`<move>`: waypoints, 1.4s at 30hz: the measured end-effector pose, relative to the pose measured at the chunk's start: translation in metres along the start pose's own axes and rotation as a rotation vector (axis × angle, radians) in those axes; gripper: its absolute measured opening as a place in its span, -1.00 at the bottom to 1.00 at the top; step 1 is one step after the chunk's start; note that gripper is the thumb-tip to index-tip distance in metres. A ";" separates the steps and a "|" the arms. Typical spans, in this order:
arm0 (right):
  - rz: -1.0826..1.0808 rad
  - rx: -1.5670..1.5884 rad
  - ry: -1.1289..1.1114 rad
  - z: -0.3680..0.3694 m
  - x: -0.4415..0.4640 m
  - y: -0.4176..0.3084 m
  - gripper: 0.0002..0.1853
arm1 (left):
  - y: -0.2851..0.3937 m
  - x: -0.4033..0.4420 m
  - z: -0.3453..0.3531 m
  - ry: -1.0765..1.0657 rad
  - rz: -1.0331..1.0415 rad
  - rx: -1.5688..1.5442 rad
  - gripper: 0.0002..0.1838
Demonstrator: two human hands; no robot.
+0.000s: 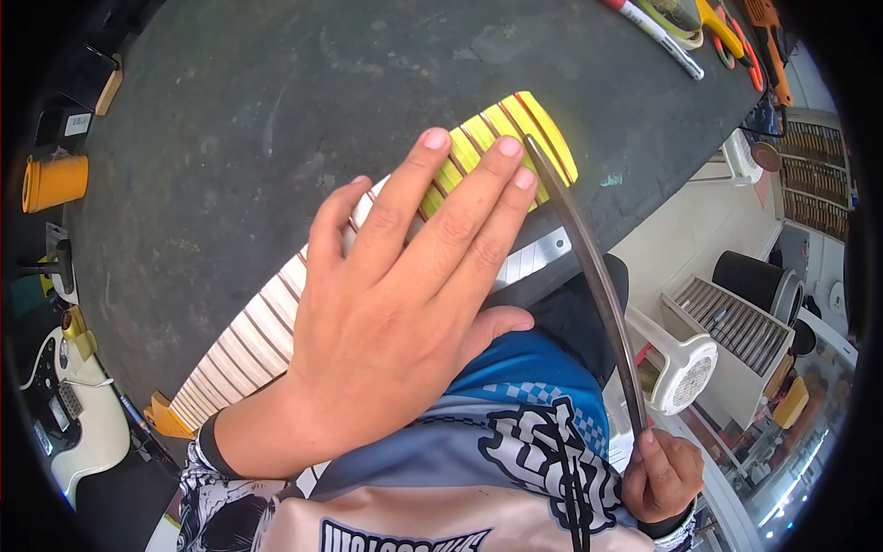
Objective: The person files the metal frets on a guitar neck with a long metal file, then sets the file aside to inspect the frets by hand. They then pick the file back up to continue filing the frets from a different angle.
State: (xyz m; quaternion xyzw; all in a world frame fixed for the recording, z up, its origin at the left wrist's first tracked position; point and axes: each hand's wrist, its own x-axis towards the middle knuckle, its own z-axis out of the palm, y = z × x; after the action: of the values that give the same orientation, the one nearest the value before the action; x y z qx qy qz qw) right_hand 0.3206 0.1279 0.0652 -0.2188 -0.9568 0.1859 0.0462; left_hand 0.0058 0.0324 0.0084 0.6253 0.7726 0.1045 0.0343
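A guitar neck (244, 342) lies diagonally across the dark bench, its fretboard covered in pale tape between the frets and yellow tape at the upper right end. My left hand (395, 267) rests flat on the fretboard, fingers spread, their tips on the yellow section. My right hand (660, 474), at lower right, is closed round the lower end of a long, dark, tapered metal file (598, 267). The file's narrow tip lies over the yellow-taped end, close to my left fingertips; whether it touches a fret I cannot tell. Part of the fretboard is hidden under my left hand.
A metal ruler (538, 253) shows beside the neck at the bench's near edge. A marker (658, 41) and pliers (722, 32) lie at upper right. An orange container (55, 182) and a white guitar body (92, 414) are at left. A white stool (676, 363) stands beyond the bench.
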 end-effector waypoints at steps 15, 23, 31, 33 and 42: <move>-0.070 0.019 0.035 0.027 0.101 -0.008 -0.39 | 0.002 0.001 -0.002 -0.026 -0.022 0.008 -0.16; -0.113 0.059 0.120 0.023 0.117 -0.002 -0.38 | 0.003 0.001 -0.003 -0.015 -0.050 -0.052 -0.12; -0.028 -0.023 -0.002 0.000 0.009 0.007 -0.39 | 0.000 0.001 0.002 0.007 0.004 0.038 -0.13; -0.045 -0.038 0.001 0.000 -0.002 0.008 -0.38 | 0.001 0.001 0.002 0.012 0.006 0.038 -0.12; -0.024 -0.025 -0.044 0.001 0.005 0.002 -0.41 | 0.001 0.002 0.002 0.017 0.006 0.014 -0.09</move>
State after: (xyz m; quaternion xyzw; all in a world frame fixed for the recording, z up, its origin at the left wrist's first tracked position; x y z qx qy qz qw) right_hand 0.3174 0.1317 0.0638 -0.2040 -0.9623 0.1779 0.0247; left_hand 0.0063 0.0345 0.0070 0.6271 0.7715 0.1046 0.0231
